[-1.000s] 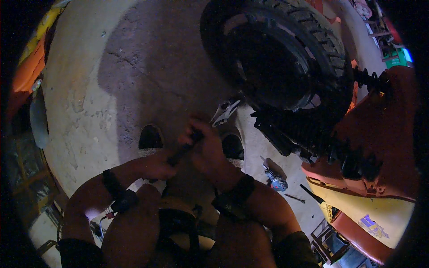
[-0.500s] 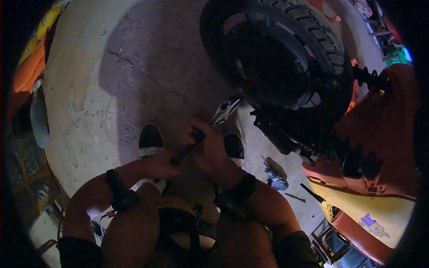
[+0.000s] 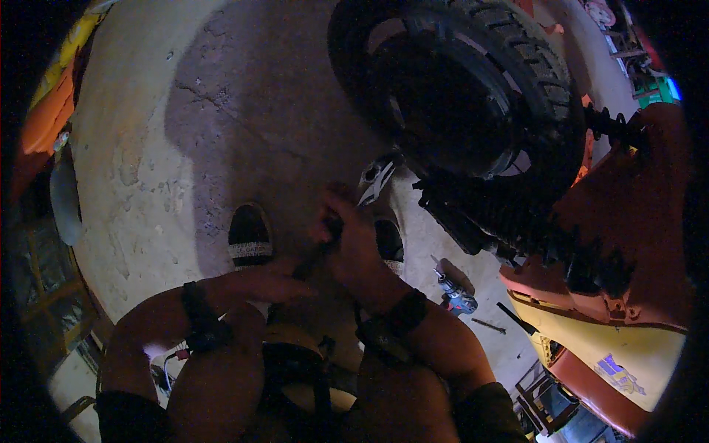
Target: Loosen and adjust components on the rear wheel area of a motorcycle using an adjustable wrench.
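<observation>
I am crouching over a concrete floor (image 3: 221, 125). My right hand (image 3: 348, 240) is shut on a pair of pliers (image 3: 375, 179) with dark handles. Its pale metal jaws point up toward a scooter's black tyre (image 3: 532, 66). My left hand (image 3: 272, 282) lies just below and to the left, fingers stretched out flat toward the lower end of the handles and holding nothing that I can see. Both wrists wear dark bands. My two dark shoes (image 3: 249, 235) (image 3: 389, 241) show on either side of the hands.
The scooter's wheel and dark engine parts (image 3: 487, 214) fill the upper right, with orange and yellow body panels (image 3: 620, 347) below them. A small blue and red tool (image 3: 458, 299) and a screwdriver (image 3: 517, 319) lie on the floor to my right. Orange objects (image 3: 44, 118) sit at the far left.
My left hand has loosened from the pliers' handles and its fingers now lie flat. The right hand and the pliers have shifted slightly upward.
</observation>
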A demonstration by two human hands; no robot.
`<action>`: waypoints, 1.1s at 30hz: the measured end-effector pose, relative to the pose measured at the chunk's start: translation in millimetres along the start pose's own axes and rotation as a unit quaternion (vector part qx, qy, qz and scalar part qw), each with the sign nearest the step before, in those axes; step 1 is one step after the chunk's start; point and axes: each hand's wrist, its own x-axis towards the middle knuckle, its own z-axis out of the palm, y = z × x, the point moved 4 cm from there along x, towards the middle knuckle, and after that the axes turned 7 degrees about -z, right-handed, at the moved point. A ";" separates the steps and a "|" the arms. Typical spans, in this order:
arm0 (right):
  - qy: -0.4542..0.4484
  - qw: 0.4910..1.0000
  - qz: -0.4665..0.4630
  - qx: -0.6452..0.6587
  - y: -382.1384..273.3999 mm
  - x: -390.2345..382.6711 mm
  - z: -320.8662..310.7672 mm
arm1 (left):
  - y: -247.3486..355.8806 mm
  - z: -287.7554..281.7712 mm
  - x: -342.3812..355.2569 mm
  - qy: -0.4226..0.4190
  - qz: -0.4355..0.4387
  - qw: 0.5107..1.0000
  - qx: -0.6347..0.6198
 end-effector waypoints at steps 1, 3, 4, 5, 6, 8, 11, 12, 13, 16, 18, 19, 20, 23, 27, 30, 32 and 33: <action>-0.018 0.999 -0.025 -0.010 0.3 4.3 -5.1 | 4.7 1.5 -0.5 0.001 0.007 1.000 -0.007; -0.024 0.999 -0.041 -0.020 0.7 6.2 -7.9 | 6.2 2.9 1.4 -0.010 0.016 1.000 -0.002; -0.012 0.999 -0.032 -0.019 2.1 5.6 -7.8 | 5.5 1.4 2.3 -0.030 -0.006 0.999 0.011; 0.000 1.000 -0.023 -0.019 4.2 5.7 -8.7 | 5.8 -2.9 3.9 -0.051 -0.028 0.998 0.023; -0.010 0.998 -0.043 -0.038 2.8 6.0 -7.8 | 8.0 -4.1 4.3 -0.033 -0.007 0.999 0.015; -0.031 0.992 -0.088 -0.079 4.7 12.5 -12.2 | 8.6 -3.2 8.2 0.038 0.076 0.996 -0.021; -0.056 0.975 -0.159 -0.143 8.7 28.8 -27.8 | 29.5 -2.6 6.5 0.125 0.248 0.959 -0.060; -0.065 0.970 -0.171 -0.159 7.6 29.3 -23.3 | 28.0 -4.9 6.8 0.130 0.234 0.962 -0.052; -0.070 0.968 -0.169 -0.171 6.0 28.0 -20.9 | 26.6 -7.5 6.9 0.134 0.221 0.965 -0.043; -0.053 0.964 -0.183 -0.184 7.8 22.3 -12.6 | 16.1 -14.6 13.4 0.094 0.063 0.994 -0.009; -0.041 0.976 -0.156 -0.148 9.4 23.2 -15.1 | 22.1 -13.4 10.4 0.069 0.058 0.995 -0.038; -0.041 0.986 -0.121 -0.111 8.2 26.5 -19.6 | 27.1 -15.3 10.5 0.081 0.080 0.993 -0.019; -0.041 0.993 -0.084 -0.073 8.7 28.9 -22.3 | 31.6 -17.7 10.8 0.092 0.102 0.991 -0.001; 0.031 0.999 -0.023 0.002 5.9 10.0 14.7 | 13.3 -29.8 10.5 0.135 0.156 0.978 0.018; -0.082 0.794 -0.399 -0.451 -4.3 33.0 -35.3 | 72.8 -14.1 -6.4 0.151 0.054 0.985 0.069; -0.023 0.962 -0.194 -0.189 5.1 37.9 -27.9 | 14.7 -12.2 28.5 0.159 0.124 0.979 -0.016; 0.019 0.972 -0.176 -0.156 9.0 32.1 -16.6 | -17.1 -15.5 47.1 0.152 0.111 0.982 -0.016; 0.044 0.974 -0.169 -0.141 8.9 29.2 -13.3 | -16.7 -14.9 46.0 0.158 0.099 0.982 -0.023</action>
